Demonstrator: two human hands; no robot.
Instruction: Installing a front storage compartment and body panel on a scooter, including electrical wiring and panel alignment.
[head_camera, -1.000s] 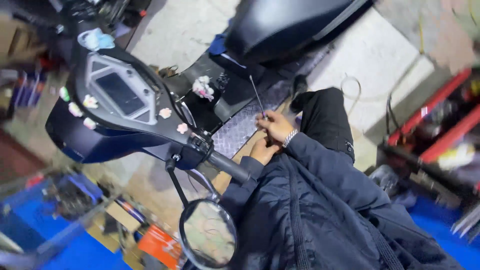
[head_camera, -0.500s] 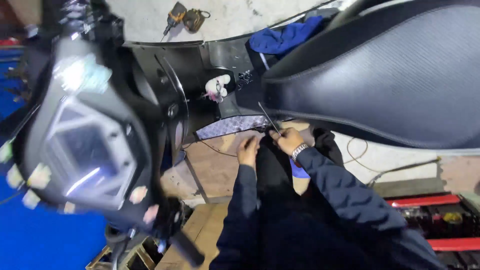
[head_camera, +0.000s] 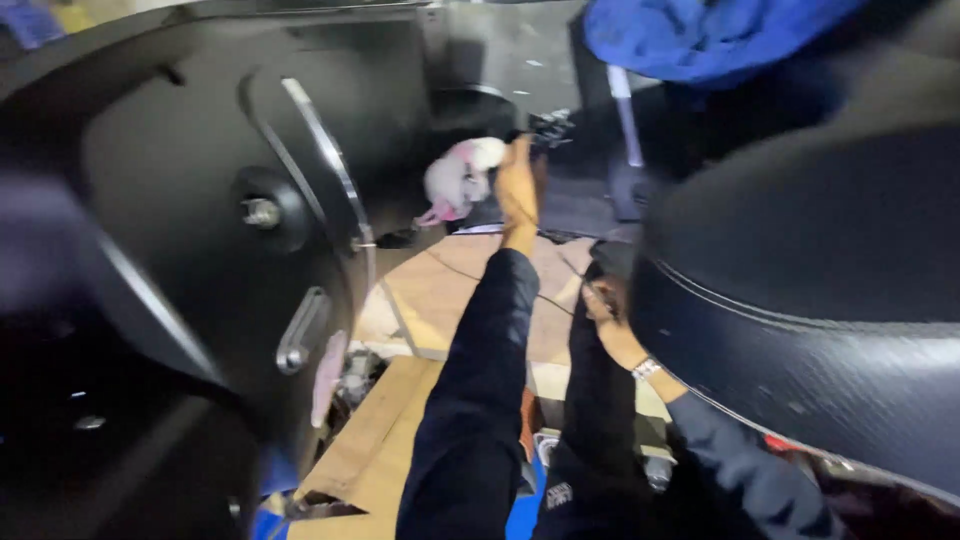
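Head view, my left hand (head_camera: 517, 185) reached far forward beside a pink and white plush charm (head_camera: 457, 180), grip impossible to tell, my right hand (head_camera: 603, 305) tucked under the black scooter seat (head_camera: 800, 290), fingers hidden, blue cloth (head_camera: 700, 35) above.

Person's own body, head view.

Left arm: long dark navy sleeve (head_camera: 480, 400), plain smooth fabric, no visible seams or markings. The cuff ends just below the bare left hand (head_camera: 517, 185). No glove.

Right arm: sleeve (head_camera: 745, 480) in dark navy, slightly lighter and bluer in tone, with soft folds as on a padded jacket. The cuff sits a little back from the wrist. Between that cuff and the bare right hand (head_camera: 605, 310) is a pale, light-coloured wristband (head_camera: 647, 368), narrow, possibly a watch strap; detail too blurred to tell. No glove.

Lower body: dark trousers (head_camera: 595, 450), with a small pale marking low on the leg, below the wristband; illegible.
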